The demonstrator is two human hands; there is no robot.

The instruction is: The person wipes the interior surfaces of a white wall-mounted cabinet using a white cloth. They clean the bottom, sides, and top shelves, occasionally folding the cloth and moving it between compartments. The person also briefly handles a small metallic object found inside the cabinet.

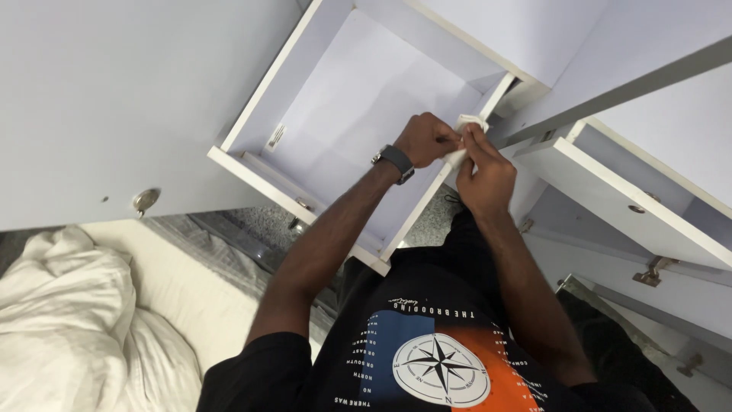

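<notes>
Both my hands meet at the right edge of the open white drawer (335, 114), my left hand (427, 139), a dark watch (396, 162) on its wrist, and my right hand (484, 172) pinched together on a small white cloth (467, 122), with rumpled white bedding (69, 320) at near left.

Most of the white cloth (467, 130) hides behind both hands' fingers (450, 141); the bedding (61, 320) and lower drawer (648, 198) run off frame
</notes>
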